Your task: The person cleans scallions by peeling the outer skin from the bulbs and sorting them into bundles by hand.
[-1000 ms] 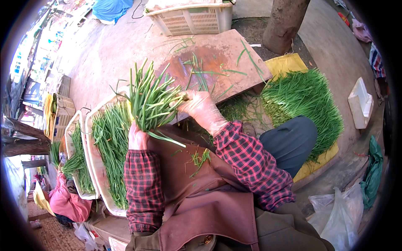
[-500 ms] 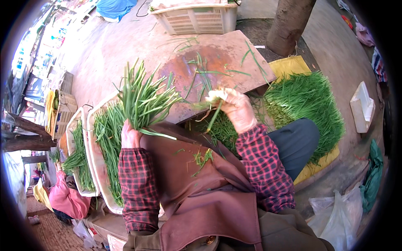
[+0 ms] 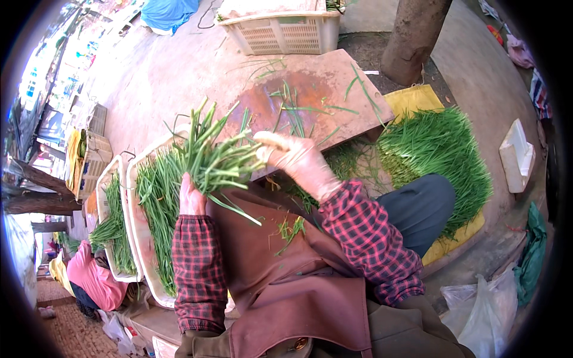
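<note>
My left hand is closed around a bunch of green chives, held upright above my lap. The cut stem ends fan out up and to the right. My right hand reaches across from the right, its fingers bent and pinching at the right side of the bunch. Its fingertips look pale, perhaps covered, and they partly hide the stems they touch. One long loose leaf hangs from the bunch toward the brown apron on my lap. A few green scraps lie on the apron.
White crates of chives stand at my left. A low board with loose leaves lies ahead. A thick pile of chives rests on yellow sacking at right, near a tree trunk. Another person in pink sits far left.
My right hand has moved left, from above the board's near edge to the bunch. The chives have tipped rightward toward it, and the leaf it held hanging down no longer shows.
</note>
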Available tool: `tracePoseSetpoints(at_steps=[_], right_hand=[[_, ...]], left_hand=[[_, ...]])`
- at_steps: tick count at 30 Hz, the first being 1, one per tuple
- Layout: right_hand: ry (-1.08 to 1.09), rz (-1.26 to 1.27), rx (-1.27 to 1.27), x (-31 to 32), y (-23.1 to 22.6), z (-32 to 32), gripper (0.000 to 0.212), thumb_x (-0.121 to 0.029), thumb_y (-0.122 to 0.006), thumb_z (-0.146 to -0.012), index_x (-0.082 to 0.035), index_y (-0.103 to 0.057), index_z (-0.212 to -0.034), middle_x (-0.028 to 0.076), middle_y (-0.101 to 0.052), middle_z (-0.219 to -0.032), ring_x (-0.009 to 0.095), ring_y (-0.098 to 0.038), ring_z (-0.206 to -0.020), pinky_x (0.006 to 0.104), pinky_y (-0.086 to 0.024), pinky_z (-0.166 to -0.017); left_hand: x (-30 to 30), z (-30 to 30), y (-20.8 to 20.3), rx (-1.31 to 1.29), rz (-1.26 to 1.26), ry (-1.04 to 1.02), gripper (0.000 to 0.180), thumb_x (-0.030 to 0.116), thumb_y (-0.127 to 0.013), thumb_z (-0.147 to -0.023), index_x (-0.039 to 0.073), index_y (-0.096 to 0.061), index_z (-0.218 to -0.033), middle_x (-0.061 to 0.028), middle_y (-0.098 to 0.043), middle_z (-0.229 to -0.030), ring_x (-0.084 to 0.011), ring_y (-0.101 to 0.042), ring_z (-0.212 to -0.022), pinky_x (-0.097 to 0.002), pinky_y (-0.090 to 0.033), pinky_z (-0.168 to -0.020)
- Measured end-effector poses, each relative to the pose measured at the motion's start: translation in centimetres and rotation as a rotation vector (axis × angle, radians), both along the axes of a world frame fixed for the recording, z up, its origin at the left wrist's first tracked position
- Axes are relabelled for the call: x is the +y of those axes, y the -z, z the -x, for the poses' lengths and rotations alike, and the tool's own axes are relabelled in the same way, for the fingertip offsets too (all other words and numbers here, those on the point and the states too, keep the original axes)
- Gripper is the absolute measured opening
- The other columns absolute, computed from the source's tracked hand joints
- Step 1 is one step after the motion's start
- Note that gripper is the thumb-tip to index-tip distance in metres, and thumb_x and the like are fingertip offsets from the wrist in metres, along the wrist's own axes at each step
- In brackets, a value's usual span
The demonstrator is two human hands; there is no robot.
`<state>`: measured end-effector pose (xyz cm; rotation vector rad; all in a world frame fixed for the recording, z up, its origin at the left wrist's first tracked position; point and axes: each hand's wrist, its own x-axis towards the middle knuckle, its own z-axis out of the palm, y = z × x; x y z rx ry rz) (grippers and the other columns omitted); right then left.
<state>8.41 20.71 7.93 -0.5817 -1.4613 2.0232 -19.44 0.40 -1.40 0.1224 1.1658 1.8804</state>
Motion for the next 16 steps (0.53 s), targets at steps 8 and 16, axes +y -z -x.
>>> tracePoseSetpoints(at_steps=[8,16], right_hand=[[0.075,-0.009,-0.014,-3.1,0.7,-0.9,0.016,-0.002,-0.064,-0.094,0.005,-0.071,-0.107,0.007,-0.073,-0.094,0.011,-0.067,-0.080,0.0245,-0.054,-0.074],[0.221,0.143,-0.019,-0.8,2.3,-4.1,0.014,-0.004,-0.062,-0.096,0.006,-0.068,-0.105,0.011,-0.072,-0.085,0.011,-0.065,-0.067,0.0225,-0.053,-0.065]], left_hand=[[1.4,-1.2,-1.4,0.865,0.221,0.180,0.026,0.016,-0.056,-0.100,0.003,-0.063,-0.122,-0.0154,-0.069,-0.112,-0.0270,-0.069,-0.098,-0.0407,-0.061,-0.085],[3.0,-2.2,-3.6,-0.105,-0.143,-0.058,0.036,0.033,-0.062,-0.098,0.005,-0.064,-0.121,-0.0200,-0.069,-0.115,-0.0385,-0.067,-0.105,-0.0559,-0.058,-0.089]])
